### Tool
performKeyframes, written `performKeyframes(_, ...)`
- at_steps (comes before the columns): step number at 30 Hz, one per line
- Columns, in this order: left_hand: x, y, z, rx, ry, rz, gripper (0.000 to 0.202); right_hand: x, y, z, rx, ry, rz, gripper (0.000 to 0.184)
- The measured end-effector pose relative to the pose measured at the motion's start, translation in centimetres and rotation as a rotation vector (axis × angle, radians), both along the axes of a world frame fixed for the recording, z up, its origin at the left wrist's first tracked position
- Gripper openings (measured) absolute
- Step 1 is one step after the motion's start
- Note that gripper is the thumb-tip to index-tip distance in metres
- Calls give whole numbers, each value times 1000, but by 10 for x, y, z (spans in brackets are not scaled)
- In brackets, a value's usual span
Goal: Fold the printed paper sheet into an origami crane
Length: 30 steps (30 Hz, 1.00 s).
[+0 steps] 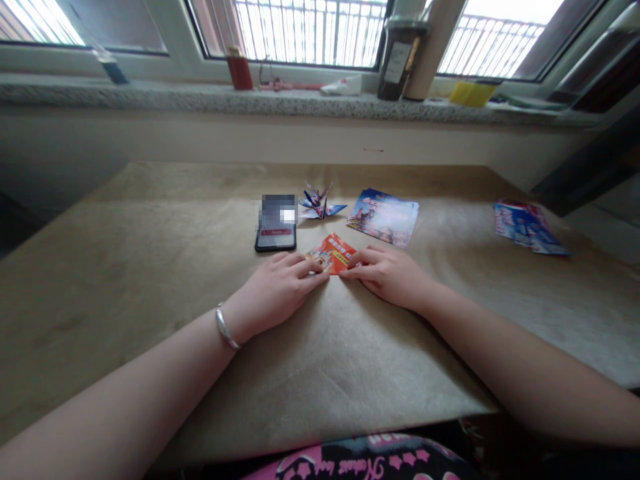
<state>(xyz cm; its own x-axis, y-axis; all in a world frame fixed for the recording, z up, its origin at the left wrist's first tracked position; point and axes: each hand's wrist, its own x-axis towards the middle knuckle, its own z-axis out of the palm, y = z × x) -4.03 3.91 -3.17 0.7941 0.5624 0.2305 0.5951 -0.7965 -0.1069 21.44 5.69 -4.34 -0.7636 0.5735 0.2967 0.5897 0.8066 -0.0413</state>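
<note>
A small folded sheet of orange printed paper (336, 252) lies on the tan table (150, 267) in front of me. My left hand (277, 287) rests palm down at its left edge, fingers pressed together on the paper's near corner. My right hand (390, 273) lies at its right edge, fingertips pressing the fold. Both hands pin the paper flat to the table.
A black phone (276, 227) lies just beyond my left hand. A folded paper crane (319, 202) stands behind it, beside a blue printed sheet (385, 217). More blue sheets (527, 227) lie far right. The windowsill (200, 97) holds a red cup (240, 70) and jars.
</note>
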Motion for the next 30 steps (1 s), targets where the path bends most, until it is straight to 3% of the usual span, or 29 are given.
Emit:
performKeyframes(9,4,-9,12,-10,46,135,26,2,-4,5,-54,23,-47,21)
performKeyframes(17,2,-10,13,-10,64,333,24,3,-4,8,-68,10,-243,17)
performKeyframes(20,1,-10,14,-12,65,396,24,5,-3,6,-82,24,-313,23)
performKeyframes(25,0,-11,13,15,40,495,23,7,-1,5,-123,79,-314,31)
performKeyframes(30,-2,-7,8,20,-9,504,31,9,1,5,-212,192,-316,33)
